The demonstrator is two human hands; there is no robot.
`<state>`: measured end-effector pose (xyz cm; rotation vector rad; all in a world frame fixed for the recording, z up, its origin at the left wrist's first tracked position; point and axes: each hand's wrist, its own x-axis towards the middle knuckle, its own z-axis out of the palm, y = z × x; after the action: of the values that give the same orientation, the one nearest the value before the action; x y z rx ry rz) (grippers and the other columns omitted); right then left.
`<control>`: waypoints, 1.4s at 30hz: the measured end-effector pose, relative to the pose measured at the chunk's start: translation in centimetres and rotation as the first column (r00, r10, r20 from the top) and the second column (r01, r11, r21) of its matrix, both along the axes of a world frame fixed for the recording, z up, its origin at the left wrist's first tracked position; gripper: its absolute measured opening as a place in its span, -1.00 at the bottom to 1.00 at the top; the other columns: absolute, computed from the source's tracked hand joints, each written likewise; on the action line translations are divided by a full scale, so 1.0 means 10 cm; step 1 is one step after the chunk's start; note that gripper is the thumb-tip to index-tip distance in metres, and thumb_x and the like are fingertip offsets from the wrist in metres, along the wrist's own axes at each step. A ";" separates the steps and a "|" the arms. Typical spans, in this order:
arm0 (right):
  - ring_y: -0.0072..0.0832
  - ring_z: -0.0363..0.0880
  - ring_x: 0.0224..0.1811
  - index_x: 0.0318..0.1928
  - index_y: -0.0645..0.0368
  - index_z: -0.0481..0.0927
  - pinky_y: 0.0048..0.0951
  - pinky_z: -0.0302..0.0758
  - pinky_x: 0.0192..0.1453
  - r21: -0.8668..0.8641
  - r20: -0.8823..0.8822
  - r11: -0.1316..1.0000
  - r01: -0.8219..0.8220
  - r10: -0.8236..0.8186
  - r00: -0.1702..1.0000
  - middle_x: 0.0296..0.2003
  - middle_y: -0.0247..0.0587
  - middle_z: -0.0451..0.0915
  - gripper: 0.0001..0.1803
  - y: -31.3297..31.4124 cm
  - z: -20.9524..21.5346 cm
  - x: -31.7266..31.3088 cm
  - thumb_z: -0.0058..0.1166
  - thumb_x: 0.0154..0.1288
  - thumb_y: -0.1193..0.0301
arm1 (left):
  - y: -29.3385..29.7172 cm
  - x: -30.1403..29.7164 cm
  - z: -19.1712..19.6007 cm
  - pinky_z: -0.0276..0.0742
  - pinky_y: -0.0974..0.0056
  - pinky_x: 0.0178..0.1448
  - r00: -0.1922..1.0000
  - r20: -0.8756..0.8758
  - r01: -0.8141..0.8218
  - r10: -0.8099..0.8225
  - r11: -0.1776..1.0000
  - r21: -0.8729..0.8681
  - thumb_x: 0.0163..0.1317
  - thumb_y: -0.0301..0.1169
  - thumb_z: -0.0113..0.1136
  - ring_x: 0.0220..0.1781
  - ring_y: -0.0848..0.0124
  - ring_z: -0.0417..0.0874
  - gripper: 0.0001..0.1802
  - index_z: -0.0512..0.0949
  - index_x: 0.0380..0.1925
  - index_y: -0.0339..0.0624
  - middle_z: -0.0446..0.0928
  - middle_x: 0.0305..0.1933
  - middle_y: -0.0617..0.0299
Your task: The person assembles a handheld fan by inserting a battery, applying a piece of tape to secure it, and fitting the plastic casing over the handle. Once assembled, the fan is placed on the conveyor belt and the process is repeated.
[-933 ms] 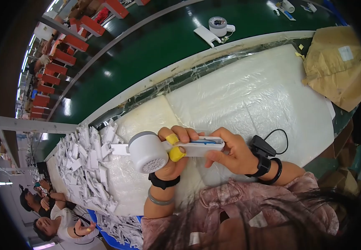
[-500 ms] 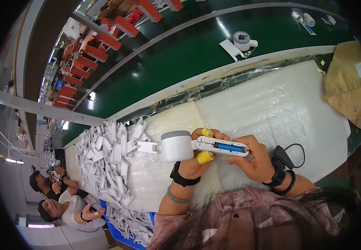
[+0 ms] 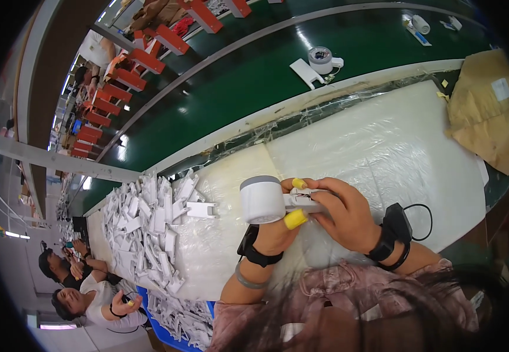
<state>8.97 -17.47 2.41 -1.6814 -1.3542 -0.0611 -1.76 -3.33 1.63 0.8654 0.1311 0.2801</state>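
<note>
A white device with a round, grey-rimmed head (image 3: 263, 200) and a short handle (image 3: 305, 201) is held above the padded table. My left hand (image 3: 273, 234) grips it from below at the neck, with yellow covers on the thumb and a finger. Over the handle bends my right hand (image 3: 348, 218), its fingertips pressed on the open side where thin wires show. These fingers hide most of the handle's inside. To the left, a loose white plastic cover (image 3: 200, 210) lies at the edge of a pile of similar white parts (image 3: 143, 220).
Beyond the table runs a green conveyor (image 3: 225, 100) carrying a partly opened device (image 3: 320, 60) and other parts. A blue bin (image 3: 166, 334) of white pieces stands at lower left. Brown paper (image 3: 482, 111) lies at right. Two people (image 3: 93, 299) sit at far left.
My right fingers have moved over the handle, covering the blue battery seen before. The device has shifted slightly right. The conveyor's items have moved left.
</note>
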 end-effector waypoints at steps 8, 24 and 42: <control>-0.12 0.53 -0.02 0.02 0.25 0.49 -0.28 0.52 -0.03 0.066 0.049 0.997 0.045 -0.048 0.998 0.07 -0.01 0.46 -0.42 0.01 0.03 0.00 0.25 -0.15 0.65 | -0.09 0.06 0.21 0.14 0.03 0.42 0.997 0.066 -0.014 0.034 0.960 -0.279 0.06 0.26 0.21 0.31 0.22 0.33 -0.15 0.33 0.15 -0.17 0.40 0.20 0.14; -0.09 0.57 -0.01 0.03 0.26 0.46 -0.26 0.55 0.02 0.059 0.079 0.997 0.045 -0.049 0.996 -0.01 -0.02 0.52 -0.42 0.01 -0.05 -0.02 0.27 -0.11 0.66 | -0.03 0.04 -0.02 0.22 0.06 0.42 0.980 -0.147 -0.167 0.134 0.955 -0.245 0.36 0.04 -0.03 0.27 0.18 0.41 -0.40 0.36 0.13 -0.25 0.46 0.14 0.08; -0.33 0.42 -0.34 -0.17 0.20 0.42 -0.40 0.38 -0.22 -0.003 -0.564 0.987 0.163 -0.136 0.815 -0.33 -0.18 0.42 -0.68 -0.12 0.20 0.06 0.12 0.01 0.66 | -0.04 0.02 0.00 0.37 0.03 0.33 0.974 -0.133 -0.194 0.181 0.977 -0.092 0.32 -0.36 0.14 0.28 0.10 0.44 -0.55 0.38 0.16 -0.28 0.45 0.21 0.01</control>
<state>9.52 -18.63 4.40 -1.5923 -0.7653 0.2955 -1.59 -3.75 1.60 0.7672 0.3424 0.3931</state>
